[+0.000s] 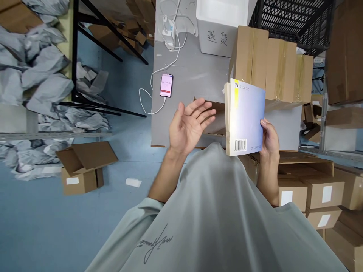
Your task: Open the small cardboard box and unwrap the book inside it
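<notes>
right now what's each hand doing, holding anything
Left hand: open, palm up, holding nothing.
Right hand: closed on the edge of a book.

1. Bright, even, cool light seems to fall from above.
2. Gentle highlights and soft shadows follow the folds of the loose grey-green cloth shirt (215,211).
3. The black openwork plastic crate (286,19) sinks into darkness; the white rectangular plastic bin (208,30) is nearly washed out inside.
4. Wide-angle stretching skews the tall brown cardboard carton (344,53) at the right edge.
5. The pale blue-violet paperback book (249,117) looks sharp, its smallest print unreadable.
</notes>
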`<state>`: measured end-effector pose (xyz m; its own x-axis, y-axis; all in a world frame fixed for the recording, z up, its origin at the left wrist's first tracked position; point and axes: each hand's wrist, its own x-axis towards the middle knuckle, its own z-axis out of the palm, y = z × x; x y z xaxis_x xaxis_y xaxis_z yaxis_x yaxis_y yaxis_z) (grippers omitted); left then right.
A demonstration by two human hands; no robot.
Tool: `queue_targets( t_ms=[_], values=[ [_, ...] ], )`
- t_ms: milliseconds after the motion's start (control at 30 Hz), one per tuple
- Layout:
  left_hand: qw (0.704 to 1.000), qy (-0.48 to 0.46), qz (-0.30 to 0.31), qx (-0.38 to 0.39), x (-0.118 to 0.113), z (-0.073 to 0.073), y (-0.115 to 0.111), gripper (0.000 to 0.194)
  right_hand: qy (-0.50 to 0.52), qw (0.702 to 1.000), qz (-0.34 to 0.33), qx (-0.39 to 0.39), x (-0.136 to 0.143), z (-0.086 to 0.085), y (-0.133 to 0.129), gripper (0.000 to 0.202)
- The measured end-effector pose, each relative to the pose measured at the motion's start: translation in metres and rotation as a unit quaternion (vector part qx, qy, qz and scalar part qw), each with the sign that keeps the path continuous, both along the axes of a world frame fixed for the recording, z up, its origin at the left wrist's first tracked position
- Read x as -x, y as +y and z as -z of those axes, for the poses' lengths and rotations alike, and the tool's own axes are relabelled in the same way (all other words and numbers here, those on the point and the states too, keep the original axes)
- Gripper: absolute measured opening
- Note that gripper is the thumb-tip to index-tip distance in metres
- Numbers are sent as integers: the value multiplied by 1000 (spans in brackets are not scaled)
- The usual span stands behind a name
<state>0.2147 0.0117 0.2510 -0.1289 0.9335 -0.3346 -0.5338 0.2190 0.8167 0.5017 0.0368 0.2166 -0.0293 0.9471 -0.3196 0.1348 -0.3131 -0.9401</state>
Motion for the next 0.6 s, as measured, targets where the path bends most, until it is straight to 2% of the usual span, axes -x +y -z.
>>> queue_targets(
  t_ms=[200,267,367,433,467,533,600],
  values=[
    [1000,21,21,3,4,14,8,66,-29,1000,-6,-1,-9,3,3,47],
    [998,43,48,-3,6,26,11,65,-8,1000,15,0,-11,3,4,43],
    [983,141,117,-28,7,57,23,52,21,999,48,0,-15,3,5,39],
    [949,243,194,-60,3,83,40,38,29,997,65,1,-19,4,6,39],
    [922,292,241,-81,-2,97,50,37,27,997,70,1,-21,5,7,40],
    [861,361,337,-125,-17,126,74,48,11,997,70,1,-25,7,10,43],
    [823,385,389,-148,-37,152,94,49,-11,998,61,1,-29,8,12,47]
  ],
)
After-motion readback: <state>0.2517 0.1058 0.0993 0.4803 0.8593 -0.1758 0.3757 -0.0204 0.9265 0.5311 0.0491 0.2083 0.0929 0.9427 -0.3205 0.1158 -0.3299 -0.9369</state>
